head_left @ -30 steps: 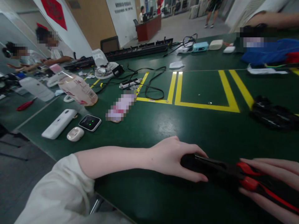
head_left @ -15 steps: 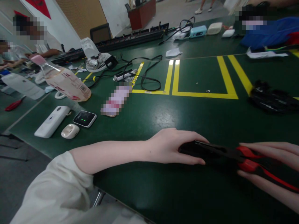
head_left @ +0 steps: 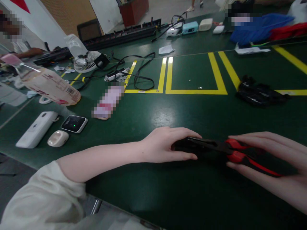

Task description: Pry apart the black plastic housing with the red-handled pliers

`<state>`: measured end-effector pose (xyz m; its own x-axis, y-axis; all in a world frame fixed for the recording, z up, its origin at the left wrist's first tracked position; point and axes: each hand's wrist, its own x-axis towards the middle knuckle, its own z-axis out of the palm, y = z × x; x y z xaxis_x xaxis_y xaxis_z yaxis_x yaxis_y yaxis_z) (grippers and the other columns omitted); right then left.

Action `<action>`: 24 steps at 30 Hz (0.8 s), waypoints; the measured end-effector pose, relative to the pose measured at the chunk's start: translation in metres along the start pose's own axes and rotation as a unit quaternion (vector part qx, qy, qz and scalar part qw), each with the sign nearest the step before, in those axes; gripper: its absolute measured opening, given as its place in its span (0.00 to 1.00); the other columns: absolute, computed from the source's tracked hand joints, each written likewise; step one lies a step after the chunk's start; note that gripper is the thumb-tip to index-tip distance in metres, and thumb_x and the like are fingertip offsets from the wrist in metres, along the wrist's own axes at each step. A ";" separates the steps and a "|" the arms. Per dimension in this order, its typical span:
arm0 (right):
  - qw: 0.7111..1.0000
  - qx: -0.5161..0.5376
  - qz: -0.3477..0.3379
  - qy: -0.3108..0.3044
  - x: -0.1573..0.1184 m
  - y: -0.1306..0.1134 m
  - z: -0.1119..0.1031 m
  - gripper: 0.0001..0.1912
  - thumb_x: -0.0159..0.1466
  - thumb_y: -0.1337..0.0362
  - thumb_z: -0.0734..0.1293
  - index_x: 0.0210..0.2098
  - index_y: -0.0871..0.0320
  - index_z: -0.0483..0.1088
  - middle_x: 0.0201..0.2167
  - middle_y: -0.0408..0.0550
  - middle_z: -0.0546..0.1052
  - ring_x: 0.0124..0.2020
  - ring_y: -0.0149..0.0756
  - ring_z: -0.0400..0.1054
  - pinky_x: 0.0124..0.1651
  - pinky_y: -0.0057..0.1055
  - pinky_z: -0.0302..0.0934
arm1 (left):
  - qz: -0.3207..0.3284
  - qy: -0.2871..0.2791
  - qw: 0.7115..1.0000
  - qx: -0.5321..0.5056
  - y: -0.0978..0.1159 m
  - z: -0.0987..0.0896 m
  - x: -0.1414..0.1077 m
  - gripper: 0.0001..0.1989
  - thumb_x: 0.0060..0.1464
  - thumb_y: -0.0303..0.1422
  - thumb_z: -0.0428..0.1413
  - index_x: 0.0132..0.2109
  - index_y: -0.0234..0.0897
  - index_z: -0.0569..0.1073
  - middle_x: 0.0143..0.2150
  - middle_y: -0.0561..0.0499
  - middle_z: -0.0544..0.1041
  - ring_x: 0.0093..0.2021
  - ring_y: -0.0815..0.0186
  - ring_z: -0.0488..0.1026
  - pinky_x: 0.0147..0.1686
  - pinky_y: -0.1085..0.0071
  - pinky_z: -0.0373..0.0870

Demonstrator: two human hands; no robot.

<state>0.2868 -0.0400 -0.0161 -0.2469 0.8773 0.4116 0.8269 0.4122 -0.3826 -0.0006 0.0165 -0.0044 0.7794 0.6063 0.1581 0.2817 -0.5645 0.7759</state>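
Note:
Low in the middle of the head view, my left hand (head_left: 165,145) is closed around a dark black object (head_left: 181,144). Its thumb and fingers lie on either side, and the palm hides most of it. From the right, my right hand (head_left: 275,153) grips a pair of pliers (head_left: 236,156) by its red and black handles, thumb below and fingers above. The dark jaws point left and reach the black object between my left fingers. Shadow hides whether the jaws are closed on it. Both hands are just above the green table (head_left: 148,188).
Left on the table are a bottle (head_left: 51,84), a white power bank (head_left: 37,129), an earbud case (head_left: 58,138), a small screened device (head_left: 74,123) and a phone (head_left: 109,102). A fan (head_left: 85,60), cables (head_left: 146,86) and a black bundle (head_left: 260,92) lie farther back. Another person (head_left: 28,41) sits far left.
The view has turned to the right, so the table, its things and both hands appear farther left. Both hands keep their holds, with the pliers still meeting the black object.

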 end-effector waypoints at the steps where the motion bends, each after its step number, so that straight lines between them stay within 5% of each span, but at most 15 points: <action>1: 1.000 -0.005 -0.017 -0.011 -0.001 0.000 -0.001 0.20 0.57 0.49 0.71 0.48 0.43 0.73 0.45 0.39 0.78 0.41 0.37 0.75 0.46 0.32 0.69 | 0.000 0.002 1.000 -0.001 0.000 0.000 0.000 0.23 0.59 0.43 0.61 0.56 0.37 0.71 0.46 0.49 0.79 0.40 0.66 0.77 0.38 0.72 0.71; 6: 0.998 -0.017 -0.043 -0.045 -0.002 0.002 -0.002 0.22 0.59 0.49 0.71 0.51 0.46 0.70 0.47 0.41 0.77 0.41 0.37 0.74 0.46 0.32 0.69 | 0.006 -0.008 0.999 -0.037 0.002 -0.002 0.002 0.22 0.58 0.42 0.61 0.55 0.33 0.72 0.43 0.49 0.80 0.37 0.68 0.77 0.35 0.74 0.70; 24: 0.995 -0.011 -0.098 -0.024 0.001 -0.004 -0.004 0.20 0.61 0.50 0.69 0.50 0.47 0.71 0.45 0.42 0.76 0.38 0.35 0.74 0.43 0.32 0.68 | 0.014 -0.022 0.998 -0.064 -0.001 -0.006 0.000 0.17 0.57 0.43 0.62 0.48 0.35 0.78 0.33 0.51 0.78 0.30 0.71 0.71 0.29 0.77 0.64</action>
<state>0.2850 -0.0414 -0.0107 -0.4280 0.7916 0.4361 0.7709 0.5716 -0.2809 -0.0038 0.0200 -0.0017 0.8108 0.5643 0.1554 0.1884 -0.5030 0.8435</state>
